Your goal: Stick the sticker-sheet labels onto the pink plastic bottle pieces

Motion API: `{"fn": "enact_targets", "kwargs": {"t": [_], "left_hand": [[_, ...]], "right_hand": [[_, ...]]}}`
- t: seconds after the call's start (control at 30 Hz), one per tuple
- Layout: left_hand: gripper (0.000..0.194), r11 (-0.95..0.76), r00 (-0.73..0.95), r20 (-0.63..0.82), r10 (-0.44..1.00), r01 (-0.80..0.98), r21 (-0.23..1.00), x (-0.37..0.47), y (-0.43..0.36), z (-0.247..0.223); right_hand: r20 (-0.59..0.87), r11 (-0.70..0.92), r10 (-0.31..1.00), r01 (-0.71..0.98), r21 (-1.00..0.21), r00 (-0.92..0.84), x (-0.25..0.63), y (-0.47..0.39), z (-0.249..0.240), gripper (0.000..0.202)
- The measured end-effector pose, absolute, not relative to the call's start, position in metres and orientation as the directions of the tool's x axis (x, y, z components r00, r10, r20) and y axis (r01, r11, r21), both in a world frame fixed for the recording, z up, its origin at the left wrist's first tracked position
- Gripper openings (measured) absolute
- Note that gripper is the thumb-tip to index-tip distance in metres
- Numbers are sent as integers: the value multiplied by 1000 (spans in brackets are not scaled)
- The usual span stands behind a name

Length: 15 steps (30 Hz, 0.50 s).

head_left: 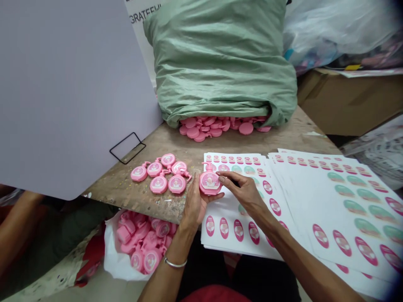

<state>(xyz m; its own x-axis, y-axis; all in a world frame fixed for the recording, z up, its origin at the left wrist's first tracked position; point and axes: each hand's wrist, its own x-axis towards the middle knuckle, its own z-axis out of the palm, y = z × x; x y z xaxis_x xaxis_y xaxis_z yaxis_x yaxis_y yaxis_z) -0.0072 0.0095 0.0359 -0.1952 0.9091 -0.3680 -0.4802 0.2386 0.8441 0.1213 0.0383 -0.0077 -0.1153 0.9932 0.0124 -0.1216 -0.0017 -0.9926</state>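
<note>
A pink toy pump bottle [210, 183] with a round picture label is upright in my left hand [195, 203], whose fingers wrap its left side and base. My right hand [241, 188] is closed at the bottle's right edge, thumb and forefinger pressed together against the label's rim. Whether a sticker edge lies between those fingertips is too small to tell. Left of my hands, several labelled pink toy bottles [176, 183] lie on the wooden table [151, 140]. Under and beside my right forearm is a stack of sticker sheets [226, 205] with pink and green labels.
More sticker sheets [302, 205] lie to the right. A green sack [220, 63] spills pink bottles [201, 128] at the back. Below the table edge, a white bag [111, 251] holds pink bottles. A grey panel [69, 92] blocks the left, where another person's arm [22, 218] shows.
</note>
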Motion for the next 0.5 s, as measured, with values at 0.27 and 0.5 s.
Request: {"fn": "enact_targets", "kwargs": {"t": [0.27, 0.5], "left_hand": [[39, 338, -134, -435, 890, -445, 829, -10, 8, 33], [28, 134, -339, -111, 934, 47, 990, 20, 2, 11]], "right_hand": [[-117, -143, 989, -384, -912, -91, 126, 40, 0, 30], [-214, -100, 975, -744, -661, 59, 104, 29, 22, 38]]}}
